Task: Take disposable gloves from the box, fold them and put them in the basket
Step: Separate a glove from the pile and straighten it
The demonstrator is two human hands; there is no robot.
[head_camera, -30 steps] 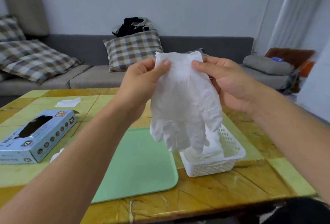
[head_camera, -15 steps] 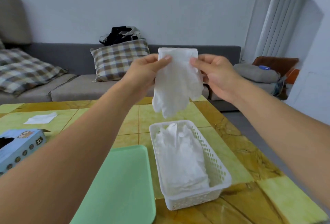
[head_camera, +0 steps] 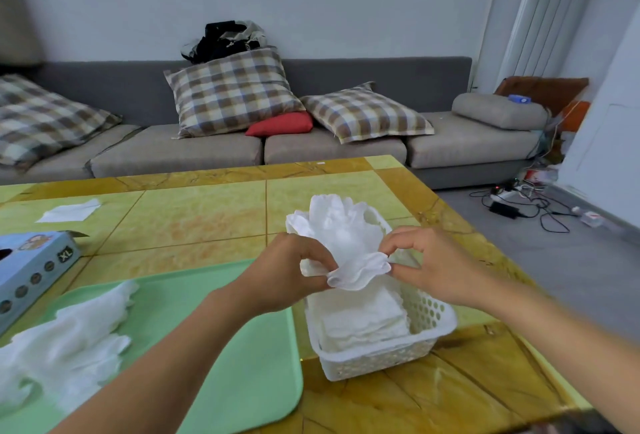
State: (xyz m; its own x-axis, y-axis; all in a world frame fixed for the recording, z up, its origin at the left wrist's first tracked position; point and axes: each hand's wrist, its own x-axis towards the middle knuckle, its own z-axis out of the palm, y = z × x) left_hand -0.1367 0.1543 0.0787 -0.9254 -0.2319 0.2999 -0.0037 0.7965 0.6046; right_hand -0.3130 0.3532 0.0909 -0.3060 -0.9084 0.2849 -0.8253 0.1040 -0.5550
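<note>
Already the basket [head_camera: 427,324] holds folded gloves [head_camera: 363,321] — both hands pinch another.

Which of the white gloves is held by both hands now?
The glove above the basket: left hand and right hand pinch its cuff. The others lie folded inside the basket or loose on the green tray.

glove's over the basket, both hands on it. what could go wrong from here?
1. The glove is pinched only at its near edge by the left hand and right hand; its far end stands loose, so the fold may spring open on release.
2. The basket already holds a stack of folded gloves; a bulky drop could lie crooked or hang over the rim.
3. The basket looks light; pressing down might shift it.
</note>
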